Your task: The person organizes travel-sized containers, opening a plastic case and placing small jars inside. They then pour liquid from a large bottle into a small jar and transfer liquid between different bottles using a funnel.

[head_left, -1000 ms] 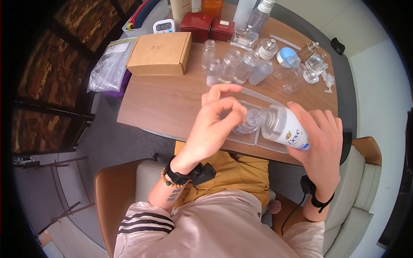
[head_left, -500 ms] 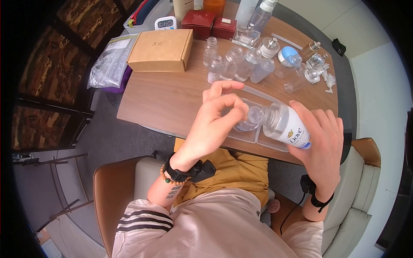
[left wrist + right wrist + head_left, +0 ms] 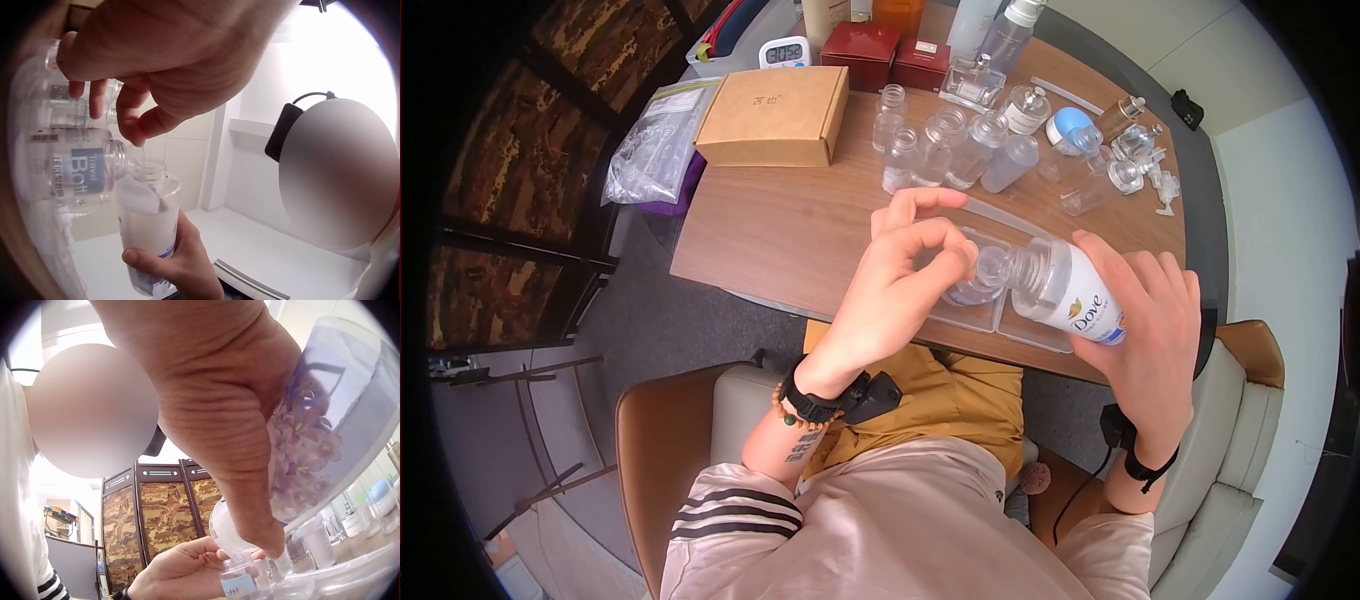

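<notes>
The right hand (image 3: 1145,325) grips a Dove bottle (image 3: 1085,305), tilted with its uncapped neck toward the left hand (image 3: 890,300). Thumb and forefinger of the left hand pinch a small clear funnel-like piece (image 3: 992,268) at the bottle's mouth. In the left wrist view a clear travel bottle (image 3: 87,169) has its neck beside this clear piece (image 3: 134,159), with the Dove bottle (image 3: 147,231) close by. The right wrist view shows the tilted bottle (image 3: 325,425) large, above the travel bottle's blue label (image 3: 239,585). Whether liquid flows cannot be seen.
A clear tray (image 3: 1035,335) lies beneath the hands near the table edge. Behind stand several clear bottles (image 3: 943,145), a blue-lidded jar (image 3: 1068,125) and loose pump heads (image 3: 1166,185). A cardboard box (image 3: 772,118), a white timer (image 3: 785,53) and red boxes (image 3: 858,55) are farther back.
The head view has shifted slightly. Both hands keep their hold, and the Dove bottle and clear piece stay nearly still against each other.
</notes>
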